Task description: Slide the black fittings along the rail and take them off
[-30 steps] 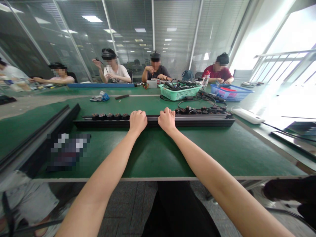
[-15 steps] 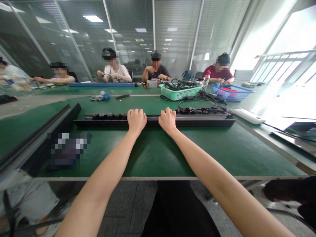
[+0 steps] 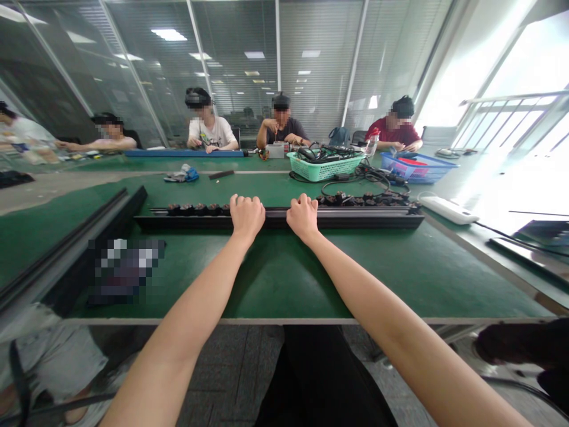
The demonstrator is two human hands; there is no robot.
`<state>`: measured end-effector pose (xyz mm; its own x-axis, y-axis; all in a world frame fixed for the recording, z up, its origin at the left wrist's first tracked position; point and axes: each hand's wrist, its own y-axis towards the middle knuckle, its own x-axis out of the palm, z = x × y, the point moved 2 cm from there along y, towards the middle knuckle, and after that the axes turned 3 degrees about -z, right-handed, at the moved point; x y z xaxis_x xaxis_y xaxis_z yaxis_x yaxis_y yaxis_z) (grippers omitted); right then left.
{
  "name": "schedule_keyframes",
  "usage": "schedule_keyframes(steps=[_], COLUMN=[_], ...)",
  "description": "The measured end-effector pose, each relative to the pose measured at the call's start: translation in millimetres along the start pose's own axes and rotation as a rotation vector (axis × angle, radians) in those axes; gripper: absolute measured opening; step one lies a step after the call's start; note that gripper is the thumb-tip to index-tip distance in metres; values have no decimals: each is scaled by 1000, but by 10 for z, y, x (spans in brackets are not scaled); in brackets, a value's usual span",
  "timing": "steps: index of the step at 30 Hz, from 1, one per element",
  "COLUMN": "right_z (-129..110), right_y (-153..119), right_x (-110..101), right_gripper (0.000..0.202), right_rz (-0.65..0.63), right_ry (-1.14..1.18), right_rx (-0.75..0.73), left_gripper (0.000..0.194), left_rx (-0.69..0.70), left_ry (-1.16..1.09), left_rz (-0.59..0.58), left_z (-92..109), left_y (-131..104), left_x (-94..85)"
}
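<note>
The left hand (image 3: 248, 218) and right hand (image 3: 303, 217) are resting on the long black rail (image 3: 364, 221), which is running crosswise under both sets of fingers. Both hands are curling their fingers over its far side; whether they are gripping it firmly, I cannot tell. Small black parts (image 3: 201, 209) are lining the rail left of the left fingers, and more are sitting right of the right fingers. Beyond those, a green basket (image 3: 326, 170) is holding tangled cables (image 3: 317, 155).
</note>
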<state>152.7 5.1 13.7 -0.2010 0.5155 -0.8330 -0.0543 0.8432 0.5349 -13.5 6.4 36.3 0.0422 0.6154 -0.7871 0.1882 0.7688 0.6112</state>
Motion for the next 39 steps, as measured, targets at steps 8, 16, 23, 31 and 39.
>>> schedule_keyframes(steps=[8, 16, 23, 31, 39], right_z=[-1, 2, 0, -4, 14], right_y=[-1, -5, -3, -3, 10], right_x=[-10, -3, -9, -14, 2], right_gripper=[29, 29, 30, 30, 29], right_rz=[-19, 12, 0, -10, -3], right_ry=[-10, 11, 5, -14, -2], right_rx=[4, -6, -2, 6, 9], left_gripper=[36, 37, 34, 32, 33], left_rx=[14, 19, 43, 75, 89], left_ry=[-4, -21, -16, -13, 45], left_rz=[-7, -75, -62, -51, -38], left_z=[-8, 47, 80, 87, 78], left_y=[5, 2, 4, 0, 5], left_x=[18, -14, -24, -16, 3])
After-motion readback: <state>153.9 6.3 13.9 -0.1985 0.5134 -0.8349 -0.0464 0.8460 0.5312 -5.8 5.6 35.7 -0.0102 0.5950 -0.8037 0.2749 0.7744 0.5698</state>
